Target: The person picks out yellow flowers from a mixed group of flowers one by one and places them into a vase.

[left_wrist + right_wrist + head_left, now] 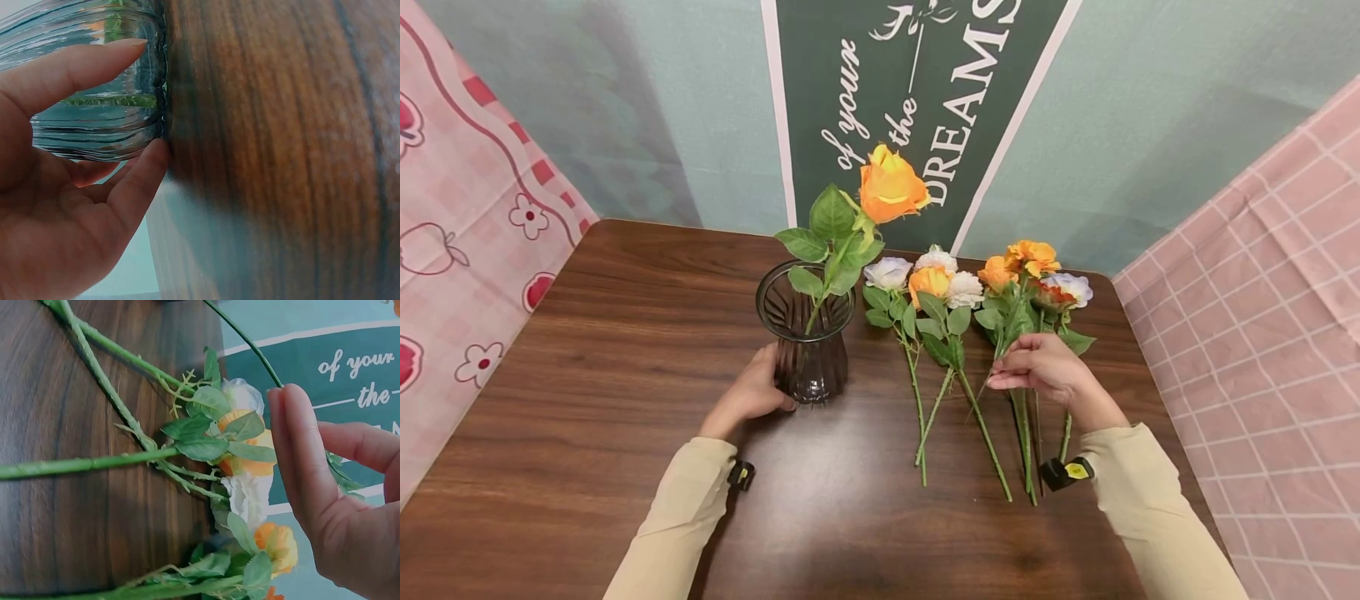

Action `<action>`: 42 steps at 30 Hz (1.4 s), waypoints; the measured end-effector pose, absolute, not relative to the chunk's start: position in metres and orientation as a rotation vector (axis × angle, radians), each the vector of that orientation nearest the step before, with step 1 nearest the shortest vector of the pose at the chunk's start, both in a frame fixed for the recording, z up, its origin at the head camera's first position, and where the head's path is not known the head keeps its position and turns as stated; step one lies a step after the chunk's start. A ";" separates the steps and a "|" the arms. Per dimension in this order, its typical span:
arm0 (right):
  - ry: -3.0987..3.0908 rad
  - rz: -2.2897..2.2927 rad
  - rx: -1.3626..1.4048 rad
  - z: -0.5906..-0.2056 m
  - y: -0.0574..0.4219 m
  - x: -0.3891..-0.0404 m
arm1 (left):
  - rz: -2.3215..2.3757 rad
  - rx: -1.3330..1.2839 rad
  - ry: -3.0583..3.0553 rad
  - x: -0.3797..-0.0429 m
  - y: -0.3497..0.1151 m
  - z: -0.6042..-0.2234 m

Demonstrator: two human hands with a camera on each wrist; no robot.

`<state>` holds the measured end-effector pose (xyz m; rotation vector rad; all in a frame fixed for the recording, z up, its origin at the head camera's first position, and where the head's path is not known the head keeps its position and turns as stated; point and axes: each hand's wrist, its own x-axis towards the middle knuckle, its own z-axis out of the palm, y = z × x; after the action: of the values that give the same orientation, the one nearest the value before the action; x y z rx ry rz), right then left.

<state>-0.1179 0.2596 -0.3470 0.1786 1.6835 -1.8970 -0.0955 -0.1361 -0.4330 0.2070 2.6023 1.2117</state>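
Over the right-hand flowers, a thin green stem is pinched in the right hand; a light, steady pinch should keep it from snagging neighbouring leaves. To its left, the left hand grips the vase low, where bracing best guards against tipping; it stands on the table, holding one orange rose.

The right hand pinches a green stem
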 end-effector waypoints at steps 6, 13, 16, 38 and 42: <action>1.578 -2.046 0.201 -0.354 0.258 -0.115 | 1.215 0.206 2.602 -0.095 -0.136 -0.432; 1.514 -2.132 0.160 -0.358 0.259 -0.113 | 1.214 0.206 2.603 -0.095 -0.136 -0.432; 1.482 -2.162 0.160 -0.361 0.260 -0.112 | 1.212 0.204 2.602 -0.095 -0.136 -0.432; 1.359 -2.347 0.255 -0.367 0.257 -0.099 | 1.218 0.199 2.598 -0.095 -0.137 -0.433; 1.349 -2.373 0.255 -0.368 0.257 -0.098 | 1.221 0.198 2.595 -0.095 -0.137 -0.433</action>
<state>-0.0977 0.2566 -0.3677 0.2550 1.3494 -2.3733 -0.0949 -0.1366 -0.4328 0.1985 2.5945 1.2207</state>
